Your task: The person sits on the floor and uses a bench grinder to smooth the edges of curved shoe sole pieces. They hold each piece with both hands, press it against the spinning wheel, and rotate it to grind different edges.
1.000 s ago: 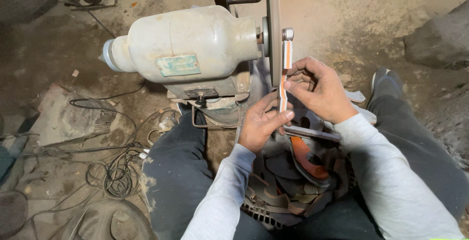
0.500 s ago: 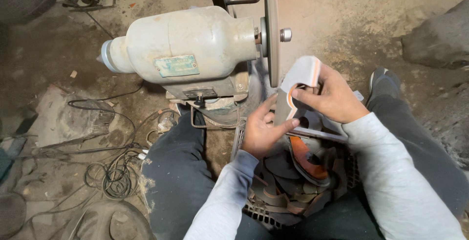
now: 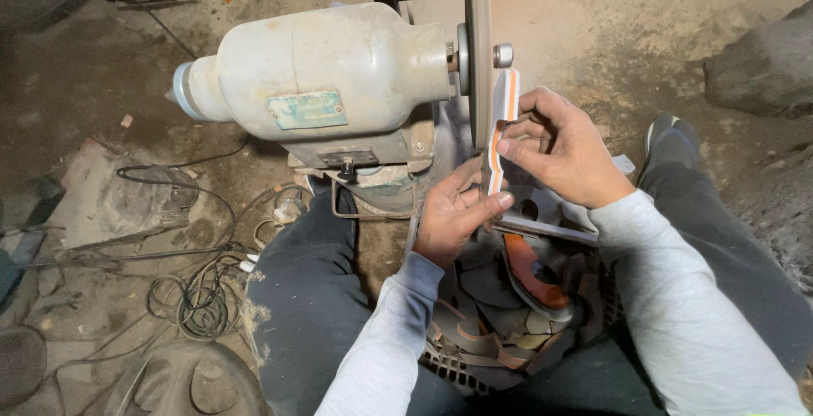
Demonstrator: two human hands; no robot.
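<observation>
Pinching sole piece [image 3: 500, 132] — both hands' grip

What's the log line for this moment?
left hand: holds sole bottom | right hand: holds grey-and-orange layered shoe sole | sole edge at spinning grinder wheel

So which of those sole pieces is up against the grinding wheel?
The grey sole piece with the orange stripe, held on edge by both hands at the wheel; the others lie heaped in the crate.

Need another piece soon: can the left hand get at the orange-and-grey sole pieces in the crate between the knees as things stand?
Probably yes. The left hand sits just above the crate, with sole pieces lying open below. It would first have to let go of the white-and-orange sole it steadies with the right hand.
</observation>
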